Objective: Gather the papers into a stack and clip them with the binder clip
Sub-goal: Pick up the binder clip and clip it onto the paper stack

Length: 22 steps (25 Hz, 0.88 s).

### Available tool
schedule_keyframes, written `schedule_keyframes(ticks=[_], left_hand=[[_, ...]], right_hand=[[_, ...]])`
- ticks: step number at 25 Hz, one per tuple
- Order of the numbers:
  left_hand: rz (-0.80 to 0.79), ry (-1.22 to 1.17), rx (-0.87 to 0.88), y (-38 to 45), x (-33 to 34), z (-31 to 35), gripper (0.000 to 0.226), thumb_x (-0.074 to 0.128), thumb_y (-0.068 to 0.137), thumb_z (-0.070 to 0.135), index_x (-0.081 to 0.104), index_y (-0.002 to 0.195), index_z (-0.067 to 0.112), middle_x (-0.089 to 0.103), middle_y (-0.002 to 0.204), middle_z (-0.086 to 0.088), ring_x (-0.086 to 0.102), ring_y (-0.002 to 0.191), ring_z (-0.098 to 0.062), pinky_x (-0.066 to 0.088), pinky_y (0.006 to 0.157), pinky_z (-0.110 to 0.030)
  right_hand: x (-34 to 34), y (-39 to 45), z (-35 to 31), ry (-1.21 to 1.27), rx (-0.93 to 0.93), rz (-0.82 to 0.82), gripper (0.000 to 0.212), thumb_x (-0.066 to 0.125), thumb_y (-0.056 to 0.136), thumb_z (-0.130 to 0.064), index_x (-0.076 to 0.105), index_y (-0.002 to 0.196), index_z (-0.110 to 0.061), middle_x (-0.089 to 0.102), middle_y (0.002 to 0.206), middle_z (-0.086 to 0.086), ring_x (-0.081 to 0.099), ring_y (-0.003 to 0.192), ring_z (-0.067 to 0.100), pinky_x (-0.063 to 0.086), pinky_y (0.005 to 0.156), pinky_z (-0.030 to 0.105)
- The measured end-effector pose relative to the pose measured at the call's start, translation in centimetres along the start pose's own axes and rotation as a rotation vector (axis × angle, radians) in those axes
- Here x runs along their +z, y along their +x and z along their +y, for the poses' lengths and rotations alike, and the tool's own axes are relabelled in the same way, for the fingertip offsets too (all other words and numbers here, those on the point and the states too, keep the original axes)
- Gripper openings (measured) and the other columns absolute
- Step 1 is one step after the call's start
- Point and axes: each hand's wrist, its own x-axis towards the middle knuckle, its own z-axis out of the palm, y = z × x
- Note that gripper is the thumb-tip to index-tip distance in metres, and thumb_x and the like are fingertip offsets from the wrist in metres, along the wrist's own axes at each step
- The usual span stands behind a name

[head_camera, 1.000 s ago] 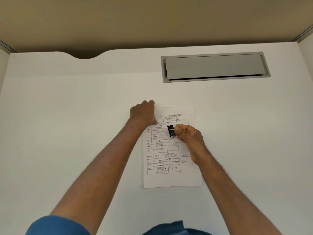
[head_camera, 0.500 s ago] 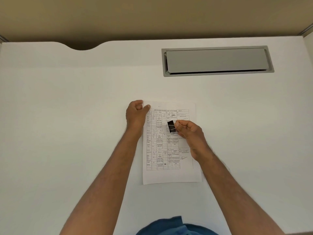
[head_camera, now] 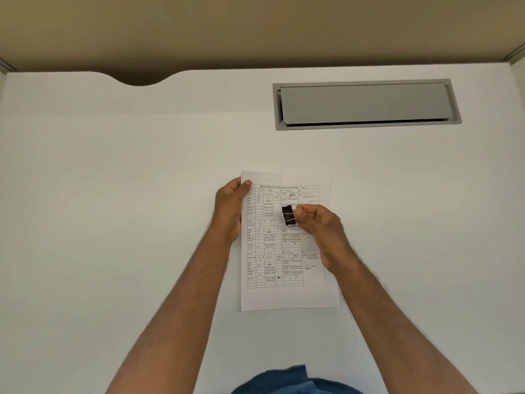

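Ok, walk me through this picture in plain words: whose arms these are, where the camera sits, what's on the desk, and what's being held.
There is no machine here. The camera is worn on a person's head and looks forward and down, so the two bare arms reaching in from the bottom are that person's own.

On the white desk lies a stack of papers; the top sheet is a printed form with handwriting. Farther back, a grey hatch is set into the desk.

The left hand grips the stack's upper left edge, thumb on top. The right hand pinches the wire handles of a black binder clip, held over the upper middle of the page. The clip is not yet on the papers.
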Motion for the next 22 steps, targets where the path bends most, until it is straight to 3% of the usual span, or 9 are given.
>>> schedule_keyframes(ticks=[5, 9, 13, 16, 18, 22], left_hand=[[0.104, 0.434, 0.135, -1.1, 0.7, -2.6, 0.028, 0.048, 0.106, 0.032, 0.069, 0.110, 0.014, 0.076, 0.105, -0.004, 0.073, 0.100, -0.024, 0.060, 0.088, -0.041], [0.188, 0.663, 0.242, -1.1, 1.2, -2.9, 0.032, 0.040, 0.109, 0.030, 0.061, 0.098, 0.009, 0.067, 0.090, 0.000, 0.064, 0.089, -0.027, 0.051, 0.081, -0.041], [0.133, 0.665, 0.327, -2.4, 0.9, -2.4, 0.030, 0.040, 0.109, 0.031, 0.060, 0.099, 0.012, 0.067, 0.088, 0.005, 0.065, 0.086, -0.024, 0.051, 0.074, -0.038], [0.094, 0.630, 0.394, -3.5, 0.3, -2.4, 0.032, 0.041, 0.109, 0.032, 0.061, 0.102, 0.008, 0.071, 0.091, -0.007, 0.066, 0.083, -0.024, 0.054, 0.074, -0.044], [0.038, 0.601, 0.444, -4.7, 0.0, -2.5, 0.033, 0.042, 0.109, 0.032, 0.056, 0.095, 0.005, 0.066, 0.081, -0.011, 0.056, 0.071, -0.018, 0.050, 0.064, -0.044], [-0.020, 0.589, 0.516, -7.1, 0.1, -2.4, 0.032, 0.044, 0.109, 0.034, 0.054, 0.092, 0.009, 0.060, 0.074, -0.016, 0.049, 0.064, -0.017, 0.046, 0.055, -0.047]], right_hand=[[-0.1, 0.0, 0.0, -0.006, 0.003, 0.003, 0.025, 0.079, 0.087, -0.021, 0.074, 0.109, -0.009, 0.079, 0.106, 0.009, 0.072, 0.098, 0.013, 0.054, 0.098, 0.030], [0.0, -0.4, -0.1, -0.027, -0.005, -0.006, 0.023, 0.080, 0.087, -0.021, 0.075, 0.106, -0.010, 0.080, 0.104, 0.009, 0.072, 0.096, 0.013, 0.053, 0.092, 0.027], [0.0, -1.5, -2.1, -0.112, -0.094, -0.002, 0.020, 0.080, 0.086, -0.019, 0.074, 0.102, -0.009, 0.079, 0.096, 0.004, 0.073, 0.089, 0.008, 0.051, 0.085, 0.025], [-0.2, -2.9, -5.5, -0.340, -0.305, 0.023, 0.013, 0.081, 0.085, -0.022, 0.074, 0.094, -0.017, 0.077, 0.091, -0.003, 0.070, 0.090, 0.004, 0.047, 0.084, 0.014], [-0.3, -4.3, -8.2, -0.463, -0.455, 0.022, 0.011, 0.081, 0.084, -0.025, 0.073, 0.091, -0.022, 0.076, 0.090, -0.007, 0.067, 0.094, 0.001, 0.043, 0.082, 0.008], [0.2, -6.9, -12.8, -0.636, -0.691, 0.019, 0.015, 0.083, 0.081, -0.034, 0.075, 0.093, -0.027, 0.072, 0.091, -0.016, 0.064, 0.097, 0.001, 0.048, 0.086, 0.027]])
